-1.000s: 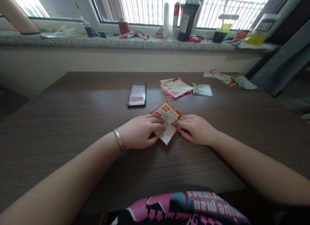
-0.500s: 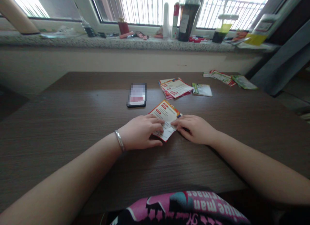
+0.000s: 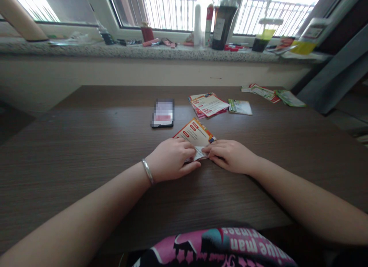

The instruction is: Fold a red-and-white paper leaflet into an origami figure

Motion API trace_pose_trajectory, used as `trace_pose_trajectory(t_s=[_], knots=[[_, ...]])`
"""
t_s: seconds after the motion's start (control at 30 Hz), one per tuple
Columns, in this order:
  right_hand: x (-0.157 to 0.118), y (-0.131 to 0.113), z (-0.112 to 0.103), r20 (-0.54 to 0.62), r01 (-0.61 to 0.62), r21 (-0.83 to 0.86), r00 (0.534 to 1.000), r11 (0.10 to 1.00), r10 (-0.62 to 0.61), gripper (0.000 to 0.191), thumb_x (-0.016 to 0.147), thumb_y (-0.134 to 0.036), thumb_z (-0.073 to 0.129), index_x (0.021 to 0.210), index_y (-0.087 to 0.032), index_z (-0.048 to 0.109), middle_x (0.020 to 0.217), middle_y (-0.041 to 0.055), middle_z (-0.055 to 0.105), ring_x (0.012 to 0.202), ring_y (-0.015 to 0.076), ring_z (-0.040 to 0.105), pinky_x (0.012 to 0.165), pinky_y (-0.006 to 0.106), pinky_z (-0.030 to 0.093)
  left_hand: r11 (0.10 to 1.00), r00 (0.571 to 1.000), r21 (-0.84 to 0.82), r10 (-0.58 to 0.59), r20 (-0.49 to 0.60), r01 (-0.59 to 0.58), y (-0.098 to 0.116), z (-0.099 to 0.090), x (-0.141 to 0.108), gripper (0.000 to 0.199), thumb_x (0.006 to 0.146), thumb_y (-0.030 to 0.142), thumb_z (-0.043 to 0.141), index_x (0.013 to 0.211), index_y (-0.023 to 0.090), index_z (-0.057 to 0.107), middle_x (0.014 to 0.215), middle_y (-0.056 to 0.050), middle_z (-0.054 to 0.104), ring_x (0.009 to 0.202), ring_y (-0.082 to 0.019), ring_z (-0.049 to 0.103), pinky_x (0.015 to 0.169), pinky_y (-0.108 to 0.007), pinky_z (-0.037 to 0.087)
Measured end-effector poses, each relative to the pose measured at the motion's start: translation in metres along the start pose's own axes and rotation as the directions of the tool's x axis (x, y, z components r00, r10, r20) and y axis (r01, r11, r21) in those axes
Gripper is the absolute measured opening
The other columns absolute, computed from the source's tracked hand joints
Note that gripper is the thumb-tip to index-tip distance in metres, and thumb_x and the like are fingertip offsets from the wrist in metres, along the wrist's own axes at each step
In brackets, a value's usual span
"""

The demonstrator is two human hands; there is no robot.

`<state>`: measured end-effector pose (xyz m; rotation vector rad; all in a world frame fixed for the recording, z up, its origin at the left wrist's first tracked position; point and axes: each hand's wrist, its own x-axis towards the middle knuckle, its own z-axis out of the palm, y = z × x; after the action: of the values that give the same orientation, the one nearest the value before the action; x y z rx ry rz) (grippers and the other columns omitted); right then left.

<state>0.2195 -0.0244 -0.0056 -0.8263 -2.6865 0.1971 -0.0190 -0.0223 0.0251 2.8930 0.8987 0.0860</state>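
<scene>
A printed paper leaflet (image 3: 195, 132) with red labels and an orange edge lies on the table in front of me, its near part folded up into a white flap. My left hand (image 3: 175, 157), with a silver bangle at the wrist, has its curled fingers over the left side of the flap, thumb along the near edge. From the right, my right hand (image 3: 227, 154) pinches the flap's right end between fingers and thumb. Both hands cover parts of the near fold.
Beyond the leaflet lie a phone (image 3: 163, 113), a stack of similar leaflets (image 3: 208, 105) and a small green-and-white packet (image 3: 240, 107). More packets (image 3: 266, 92) sit at the far right. Bottles (image 3: 224, 25) and small items line the stone windowsill (image 3: 172, 54).
The near corner of the leaflet, flat and pointing toward me before, is now lifted and turned in. My left hand has shifted slightly right, its thumb moving up along the edge.
</scene>
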Motion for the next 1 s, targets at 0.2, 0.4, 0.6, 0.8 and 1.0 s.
trace_pose_trajectory(t_s=[0.2,0.4,0.6,0.8,1.0], knots=[[0.001,0.0,-0.001,0.0,0.067,-0.04,0.998,0.997,-0.067,0.017,0.091,-0.021,0.051,0.096,-0.019,0.068,0.111,0.0056,0.072,0.102,0.0183,0.066,0.09,0.034,0.053,0.987,0.996,-0.13,-0.093,-0.007,0.091,0.002,0.001,0.003,0.032,0.096,0.031,0.042,0.093,0.017,0.07,0.097,-0.007,0.07,0.095,-0.02,0.063,0.089,-0.033,0.047],[-0.001,0.002,0.0,0.012,0.085,-0.041,0.996,0.996,-0.085,0.019,0.092,-0.022,0.05,0.098,-0.019,0.068,0.11,0.0042,0.072,0.103,0.0187,0.065,0.089,0.034,0.053,0.945,0.977,-0.251,-0.213,0.019,0.211,0.002,0.0,0.004,0.027,0.094,0.029,0.045,0.091,0.016,0.069,0.095,-0.006,0.07,0.092,-0.02,0.062,0.084,-0.032,0.047],[-0.002,0.001,0.0,0.027,0.051,0.008,0.998,0.999,-0.051,0.02,0.092,-0.023,0.049,0.097,-0.019,0.068,0.108,0.0047,0.072,0.103,0.0182,0.065,0.09,0.033,0.052,0.945,0.979,-0.258,-0.202,0.013,0.198,-0.002,0.0,0.006,0.029,0.094,0.028,0.046,0.08,0.015,0.068,0.087,-0.006,0.068,0.086,-0.018,0.06,0.079,-0.029,0.047],[-0.001,0.001,0.003,0.021,-0.091,0.033,0.996,0.995,0.09,0.015,0.09,-0.023,0.054,0.094,-0.019,0.068,0.097,0.0072,0.073,0.092,0.0183,0.068,0.084,0.032,0.052,0.949,0.97,-0.219,-0.241,-0.039,0.227,-0.008,0.007,0.003,0.026,0.093,0.028,0.047,0.087,0.016,0.07,0.095,-0.007,0.067,0.094,-0.02,0.059,0.088,-0.032,0.046],[-0.001,0.0,0.004,-0.022,-0.165,-0.002,0.986,0.986,0.165,0.018,0.089,-0.026,0.056,0.102,-0.019,0.067,0.092,0.0064,0.073,0.083,0.0177,0.068,0.074,0.029,0.051,0.923,0.948,-0.234,-0.318,-0.019,0.305,-0.012,0.008,0.003,0.027,0.09,0.03,0.05,0.071,0.017,0.065,0.082,-0.005,0.065,0.084,-0.019,0.059,0.076,-0.029,0.047]])
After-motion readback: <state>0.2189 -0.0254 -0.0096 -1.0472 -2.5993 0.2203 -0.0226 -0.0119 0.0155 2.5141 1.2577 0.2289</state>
